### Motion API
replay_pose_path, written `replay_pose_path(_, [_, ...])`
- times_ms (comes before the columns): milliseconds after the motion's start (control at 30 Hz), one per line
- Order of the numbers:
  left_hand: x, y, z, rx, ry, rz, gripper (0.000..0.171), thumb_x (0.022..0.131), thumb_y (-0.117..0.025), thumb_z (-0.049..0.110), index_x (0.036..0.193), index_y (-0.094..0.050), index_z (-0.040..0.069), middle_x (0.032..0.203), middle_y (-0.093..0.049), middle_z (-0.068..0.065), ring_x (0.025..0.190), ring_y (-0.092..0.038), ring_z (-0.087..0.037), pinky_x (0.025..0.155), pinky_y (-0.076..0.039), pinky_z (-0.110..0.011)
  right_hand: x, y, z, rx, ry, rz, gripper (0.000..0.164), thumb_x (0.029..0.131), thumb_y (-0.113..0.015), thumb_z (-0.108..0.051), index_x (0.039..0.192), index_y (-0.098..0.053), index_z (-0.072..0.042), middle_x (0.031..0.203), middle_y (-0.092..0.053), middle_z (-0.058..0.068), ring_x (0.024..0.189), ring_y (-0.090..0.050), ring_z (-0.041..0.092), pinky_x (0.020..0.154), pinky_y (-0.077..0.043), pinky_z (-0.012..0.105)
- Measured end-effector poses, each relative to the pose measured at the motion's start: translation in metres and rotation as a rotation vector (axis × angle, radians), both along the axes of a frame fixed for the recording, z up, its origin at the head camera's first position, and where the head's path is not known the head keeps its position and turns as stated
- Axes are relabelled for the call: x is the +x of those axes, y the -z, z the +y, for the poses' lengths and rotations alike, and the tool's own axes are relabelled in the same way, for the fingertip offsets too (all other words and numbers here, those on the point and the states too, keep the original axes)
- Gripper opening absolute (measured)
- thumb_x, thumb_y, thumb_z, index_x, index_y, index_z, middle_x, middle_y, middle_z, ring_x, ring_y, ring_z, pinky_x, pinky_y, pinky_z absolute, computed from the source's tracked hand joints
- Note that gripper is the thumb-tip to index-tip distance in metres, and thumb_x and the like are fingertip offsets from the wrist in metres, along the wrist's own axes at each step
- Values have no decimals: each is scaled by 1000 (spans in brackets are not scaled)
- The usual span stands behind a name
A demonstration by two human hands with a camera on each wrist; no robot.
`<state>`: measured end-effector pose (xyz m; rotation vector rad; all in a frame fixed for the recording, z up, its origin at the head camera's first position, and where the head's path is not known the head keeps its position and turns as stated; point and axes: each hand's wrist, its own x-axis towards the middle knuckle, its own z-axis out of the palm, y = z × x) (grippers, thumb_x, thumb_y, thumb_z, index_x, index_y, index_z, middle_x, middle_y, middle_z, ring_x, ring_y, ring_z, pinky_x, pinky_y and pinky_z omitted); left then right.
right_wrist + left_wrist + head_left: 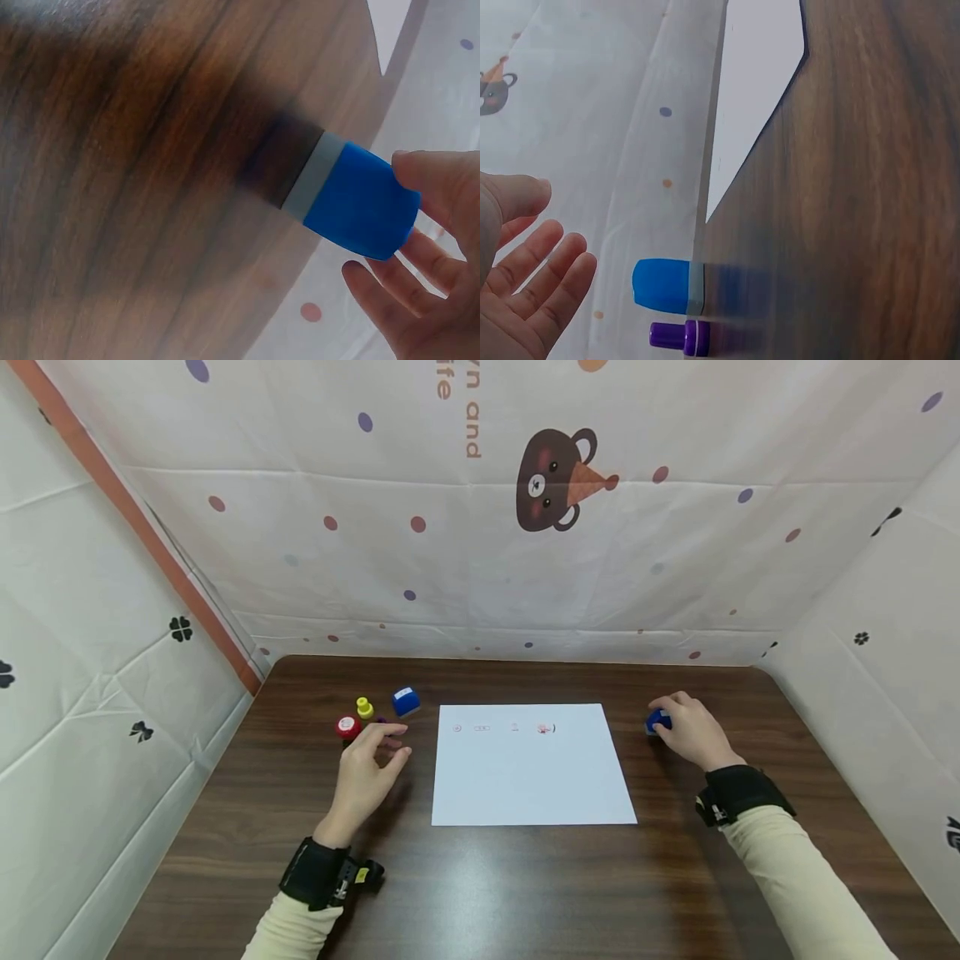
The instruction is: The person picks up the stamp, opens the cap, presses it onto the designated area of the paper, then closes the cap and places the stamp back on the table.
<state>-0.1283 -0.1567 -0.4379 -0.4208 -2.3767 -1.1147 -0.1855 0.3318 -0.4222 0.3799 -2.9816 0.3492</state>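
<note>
My right hand [696, 732] is at the right of the paper, with thumb and fingers around the top of a blue stamp [364, 201]. The stamp's grey base is at the dark tabletop in the right wrist view. My left hand [367, 772] hovers over the table left of the paper, its fingers loosely extended and holding nothing. Just beyond it are a red stamp [348, 727], a yellow stamp [364, 708], a second blue stamp [406, 702] and a purple stamp [679, 337], which the hand mostly hides in the head view.
A white sheet of paper [528, 777] lies between the hands, with several small red marks in a row near its far edge. Brown wooden tabletop [525, 893] extends around it. White printed cloth [450, 552] rises behind the table and along both sides.
</note>
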Motion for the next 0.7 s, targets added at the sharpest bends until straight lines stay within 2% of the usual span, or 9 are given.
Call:
replay_pose_path(200, [0,0,8,17,31,-1,28,79,-72,7,105,-62,7,96,-62,-10,79,-63,-16,65,-56,-32,-4,2,-1,17,-18,3,31,82,-63,-5,112,-57,3,109,-51,31,95,-54,47,78,-47,58])
replay_pose_path(400, [0,1,14,23,52,10,28,78,-73,6,104,-62,9,96,-62,-7,78,-63,-14,64,-56,-28,-7,5,0,27,-38,35,27,81,-63,-3,107,-58,4,100,-56,29,88,-58,43,75,-49,56])
replay_pose_path(567, [1,0,18,17,45,-8,28,77,-73,7,103,-63,11,96,-62,-3,79,-62,-11,67,-56,-26,-7,7,1,26,-49,64,25,81,-64,-3,104,-59,5,96,-59,27,84,-59,41,73,-50,55])
replay_pose_path(700, [1,-1,21,17,59,-13,26,79,-72,6,103,-63,11,97,-62,-8,79,-62,-11,70,-56,-27,-6,6,1,17,-54,82,24,80,-64,-2,103,-59,5,94,-59,26,82,-60,40,71,-50,54])
